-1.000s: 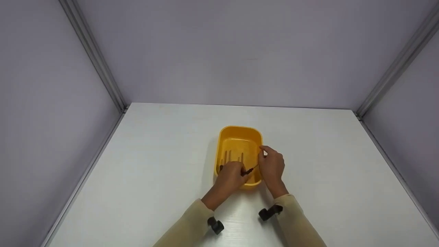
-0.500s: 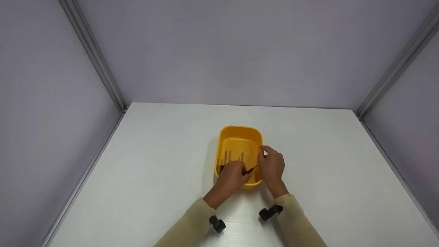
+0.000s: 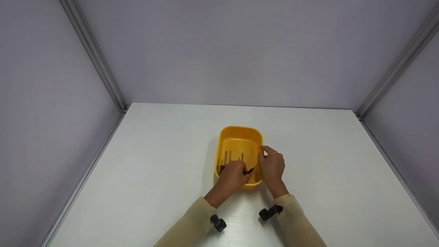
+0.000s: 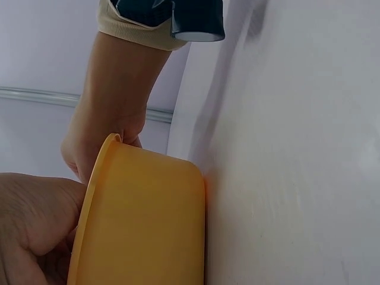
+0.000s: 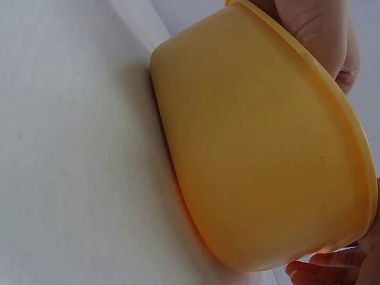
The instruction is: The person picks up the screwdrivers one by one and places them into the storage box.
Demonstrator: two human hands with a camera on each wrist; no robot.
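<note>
Setting: white table boxed in by pale lilac walls, with grey metal rails running down the upper left and upper right corners of the head view.
Basin: rounded-rectangle yellow plastic tub sits just below the centre of the head view, flat on the table; its smooth, slightly glossy outer wall fills the wrist views, topped by a thin rolled rim.
Inside the basin: several slim, straight dark sticks lie against the floor of the tub, running lengthwise; their material cannot be told.
Left hand: left hand reaches over the near rim into the tub, fingers curled down around a dark stick-like object whose end pokes out to the right of the knuckles; the fingertips themselves are hidden by the back of the hand.
Right hand: right hand is at the tub's right-hand rim, thumb and forefinger pinching the edge, the remaining fingers curled along the outer wall.
In the way: both hands and the near wall cover the tub's lower end, hiding the sticks' near ends.
Sleeves: beige knit cuffs at the bottom of the frame, each with a black wrist-worn mount.
</note>
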